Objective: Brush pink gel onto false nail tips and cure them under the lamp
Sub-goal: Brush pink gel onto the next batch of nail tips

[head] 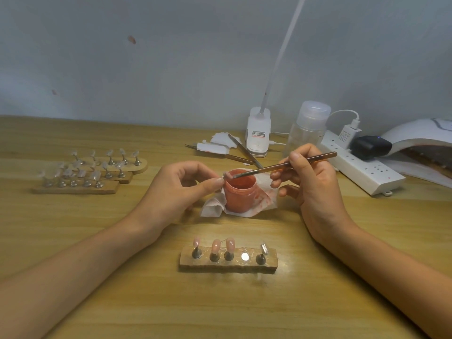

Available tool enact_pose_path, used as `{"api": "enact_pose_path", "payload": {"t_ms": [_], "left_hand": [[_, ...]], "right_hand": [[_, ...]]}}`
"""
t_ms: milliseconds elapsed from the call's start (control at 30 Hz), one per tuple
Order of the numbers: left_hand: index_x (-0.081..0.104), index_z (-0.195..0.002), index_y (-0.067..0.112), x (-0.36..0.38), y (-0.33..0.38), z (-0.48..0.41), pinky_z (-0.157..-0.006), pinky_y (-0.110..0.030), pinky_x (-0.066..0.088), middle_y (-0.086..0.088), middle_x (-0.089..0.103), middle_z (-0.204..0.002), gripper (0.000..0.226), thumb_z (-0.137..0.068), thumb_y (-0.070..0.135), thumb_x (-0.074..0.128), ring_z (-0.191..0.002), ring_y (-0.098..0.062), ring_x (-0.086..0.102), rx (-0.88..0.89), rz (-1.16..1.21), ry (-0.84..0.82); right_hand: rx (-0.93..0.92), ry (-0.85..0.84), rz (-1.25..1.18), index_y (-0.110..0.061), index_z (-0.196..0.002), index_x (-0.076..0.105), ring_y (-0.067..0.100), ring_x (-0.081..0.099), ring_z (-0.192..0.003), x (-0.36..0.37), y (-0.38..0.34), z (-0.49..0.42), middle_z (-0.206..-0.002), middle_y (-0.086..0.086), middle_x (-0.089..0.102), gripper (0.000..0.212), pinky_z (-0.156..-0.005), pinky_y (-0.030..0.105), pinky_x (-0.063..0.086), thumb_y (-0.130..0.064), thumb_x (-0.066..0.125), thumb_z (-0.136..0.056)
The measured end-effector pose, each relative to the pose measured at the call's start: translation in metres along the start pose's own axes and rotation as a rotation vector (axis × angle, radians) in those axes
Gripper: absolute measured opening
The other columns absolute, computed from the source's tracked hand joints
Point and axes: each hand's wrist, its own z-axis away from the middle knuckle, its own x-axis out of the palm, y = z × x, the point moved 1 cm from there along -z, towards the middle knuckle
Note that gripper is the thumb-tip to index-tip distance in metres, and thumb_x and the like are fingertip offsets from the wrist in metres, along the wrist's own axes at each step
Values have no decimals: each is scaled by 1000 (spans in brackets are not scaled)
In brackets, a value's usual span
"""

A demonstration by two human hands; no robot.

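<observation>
Reading the clock flat on the tabletop [122,302], with 12 toward the wall and the open jar of pink gel [241,196] at the centre, the nail tip [226,175] sits at about 11 o'clock, just over the jar's rim. It is pinched between the thumb and forefinger of the left hand [181,189], whose other fingers curl loosely beneath. The right hand [315,184] comes in from 3 o'clock and grips the brush [264,169] like a pen. The brush's long axis runs almost 3 to 9, handle end a little toward the wall, and its bristle end meets the tip. So the stroke in hand looks like coating this tip, with the tip to the left of the brush hand and above the gel. The jar stands on a pink-stained tissue [212,207]. At 6 o'clock, nearer the person, lies the holder block [227,265], carrying three pink tips [215,245], one bare metal disc [245,257] and one clear tip [263,248] (the disc is probably where the held tip belongs). By that count the block is a little over half done. The curing lamp [415,133] sits at 2 o'clock, well apart, on the right hand's side, so that arm is nearer for the carry. Three more holders [80,189] of clear tips wait at 9 o'clock.
</observation>
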Motion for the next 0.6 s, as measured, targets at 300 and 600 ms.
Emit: {"api": "enact_pose_path", "payload": {"t_ms": [300,600], "left_hand": [[73,-83,18,0,-1,-1,-48,-13,43,2,73,-80,27,-67,41,72,-57,-2,56,3,-7,-1],[73,-77,24,0,-3,-1,-48,-17,44,-5,74,-93,21,-66,41,73,-60,-14,52,26,4,-17]], "right_hand": [[-15,84,19,-14,-88,51,9,61,-56,-3,-1,0,-63,-1,66,17,-44,18,46,-18,45,-103],[-1,228,-30,-18,-75,48,6,53,-50,-17,-8,-8,-55,-7,55,25,-41,16,37,-13,46,-100]]}}
